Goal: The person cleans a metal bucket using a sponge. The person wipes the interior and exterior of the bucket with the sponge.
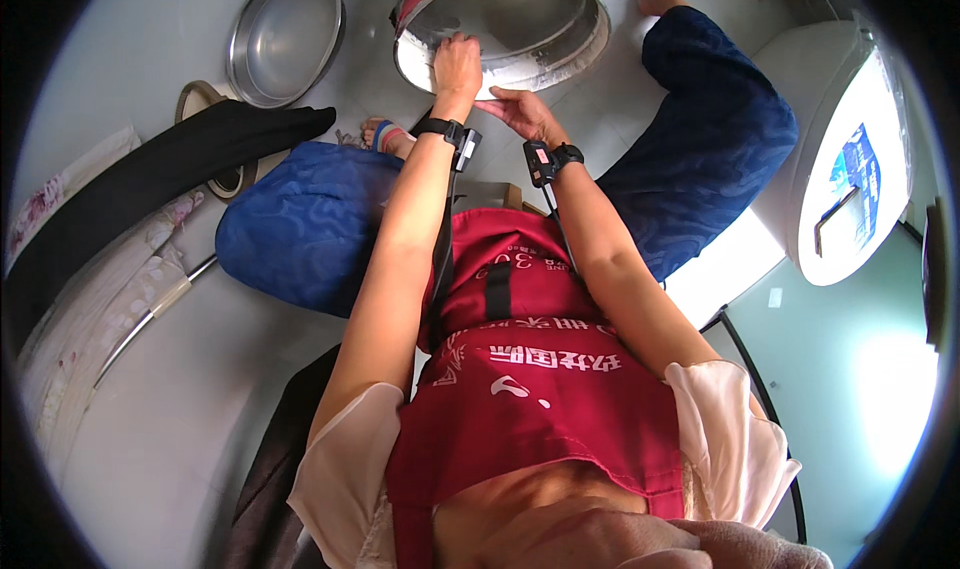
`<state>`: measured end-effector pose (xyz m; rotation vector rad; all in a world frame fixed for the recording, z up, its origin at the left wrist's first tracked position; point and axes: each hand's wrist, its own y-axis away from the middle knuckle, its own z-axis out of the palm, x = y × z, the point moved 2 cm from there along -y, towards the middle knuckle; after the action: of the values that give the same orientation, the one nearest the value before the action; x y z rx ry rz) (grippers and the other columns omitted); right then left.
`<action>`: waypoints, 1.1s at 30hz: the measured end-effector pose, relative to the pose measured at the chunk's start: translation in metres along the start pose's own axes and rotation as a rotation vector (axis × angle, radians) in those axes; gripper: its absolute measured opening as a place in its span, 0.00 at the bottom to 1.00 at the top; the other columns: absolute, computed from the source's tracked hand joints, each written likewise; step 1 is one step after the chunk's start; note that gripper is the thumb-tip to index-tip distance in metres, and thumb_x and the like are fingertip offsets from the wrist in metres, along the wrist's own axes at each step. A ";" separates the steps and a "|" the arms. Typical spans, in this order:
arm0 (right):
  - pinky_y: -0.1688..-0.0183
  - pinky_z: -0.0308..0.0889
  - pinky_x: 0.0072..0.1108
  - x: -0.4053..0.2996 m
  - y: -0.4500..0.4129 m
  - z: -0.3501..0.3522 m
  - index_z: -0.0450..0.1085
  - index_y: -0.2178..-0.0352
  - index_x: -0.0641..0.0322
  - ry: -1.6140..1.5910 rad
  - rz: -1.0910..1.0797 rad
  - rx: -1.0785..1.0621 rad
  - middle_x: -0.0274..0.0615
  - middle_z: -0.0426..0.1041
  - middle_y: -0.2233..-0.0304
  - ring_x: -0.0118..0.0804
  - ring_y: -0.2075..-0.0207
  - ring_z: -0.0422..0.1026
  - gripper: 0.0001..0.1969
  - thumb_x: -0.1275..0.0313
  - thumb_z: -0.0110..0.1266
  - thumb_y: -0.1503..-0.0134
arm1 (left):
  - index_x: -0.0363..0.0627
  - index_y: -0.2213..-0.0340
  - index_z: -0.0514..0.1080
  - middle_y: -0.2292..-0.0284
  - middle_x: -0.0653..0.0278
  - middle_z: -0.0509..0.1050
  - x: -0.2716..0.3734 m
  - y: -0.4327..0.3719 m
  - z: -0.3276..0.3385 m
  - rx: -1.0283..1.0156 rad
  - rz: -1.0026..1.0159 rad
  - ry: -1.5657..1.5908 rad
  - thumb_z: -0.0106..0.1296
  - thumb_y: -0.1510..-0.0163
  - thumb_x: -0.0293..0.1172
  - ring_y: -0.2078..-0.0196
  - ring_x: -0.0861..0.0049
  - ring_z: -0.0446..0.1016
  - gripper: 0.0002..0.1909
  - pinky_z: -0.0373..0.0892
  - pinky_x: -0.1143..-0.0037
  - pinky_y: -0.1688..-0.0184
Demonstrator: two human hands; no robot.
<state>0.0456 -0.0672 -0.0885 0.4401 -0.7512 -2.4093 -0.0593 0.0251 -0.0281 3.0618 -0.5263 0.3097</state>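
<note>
A red-sided vessel with a metal rim (pixel 525 33) lies with its mouth facing me at the top of the head view. Pale residue coats its lower inner wall. My left hand (pixel 457 66) reaches into the mouth, fingers curled against the lower inside wall; anything within the fingers is hidden. Beside it, at the lower rim, is my right hand (pixel 523 111), thumb by the edge and fingers beneath it. Whether it grips the rim is unclear. Both wrists carry black straps with small devices (pixel 466 150).
A shallow round metal pan (pixel 286 40) leans at upper left. Below it stretches a long black object (pixel 150 168) near floral fabric (pixel 109 291) and a metal rod (pixel 154 310). My blue-trousered legs (pixel 705 111) flank the vessel. A large white rounded object (pixel 832 164) stands at right.
</note>
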 end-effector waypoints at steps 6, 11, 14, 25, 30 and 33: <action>0.49 0.71 0.29 -0.001 0.003 0.001 0.65 0.59 0.75 0.038 -0.054 -0.007 0.50 0.67 0.56 0.44 0.55 0.70 0.11 0.78 0.46 0.42 | 0.40 0.71 0.74 0.67 0.51 0.74 0.025 0.003 0.005 -0.017 0.020 0.495 0.59 0.57 0.26 0.62 0.53 0.73 0.08 0.68 0.64 0.58; 0.58 0.73 0.32 -0.016 0.012 -0.020 0.66 0.59 0.67 -0.066 -0.238 0.271 0.44 0.70 0.61 0.39 0.61 0.71 0.11 0.73 0.49 0.44 | 0.41 0.71 0.74 0.67 0.53 0.74 0.005 -0.001 -0.014 0.070 -0.019 0.367 0.61 0.58 0.25 0.61 0.54 0.73 0.09 0.69 0.65 0.59; 0.61 0.73 0.31 -0.018 0.013 -0.023 0.66 0.61 0.66 -0.005 -0.316 0.315 0.42 0.71 0.64 0.37 0.64 0.72 0.10 0.74 0.50 0.45 | 0.42 0.71 0.74 0.67 0.53 0.74 0.008 -0.006 -0.020 0.037 -0.013 0.361 0.61 0.58 0.25 0.63 0.54 0.73 0.09 0.69 0.65 0.62; 0.65 0.73 0.29 -0.022 0.012 -0.019 0.68 0.65 0.67 0.052 -0.333 0.346 0.42 0.73 0.69 0.36 0.69 0.73 0.07 0.77 0.50 0.47 | 0.54 0.66 0.76 0.62 0.64 0.72 0.024 0.013 -0.017 -0.024 0.022 -0.002 0.63 0.58 0.33 0.54 0.64 0.67 0.14 0.63 0.61 0.56; 0.65 0.72 0.29 -0.022 0.011 -0.014 0.69 0.64 0.68 0.034 -0.361 0.323 0.44 0.74 0.68 0.39 0.68 0.74 0.08 0.78 0.49 0.47 | 0.52 0.65 0.76 0.63 0.62 0.71 0.013 0.010 -0.011 -0.060 0.019 0.023 0.62 0.57 0.31 0.56 0.61 0.68 0.13 0.63 0.62 0.56; 0.65 0.72 0.30 -0.021 0.010 -0.015 0.69 0.63 0.69 0.040 -0.347 0.338 0.45 0.74 0.67 0.40 0.68 0.74 0.09 0.78 0.48 0.47 | 0.51 0.66 0.76 0.65 0.60 0.71 0.013 0.012 -0.007 -0.075 0.059 0.111 0.61 0.57 0.30 0.58 0.60 0.68 0.12 0.64 0.63 0.56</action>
<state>0.0731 -0.0676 -0.0911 0.8091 -1.1520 -2.5811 -0.0526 0.0104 -0.0184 2.9403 -0.6090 0.4484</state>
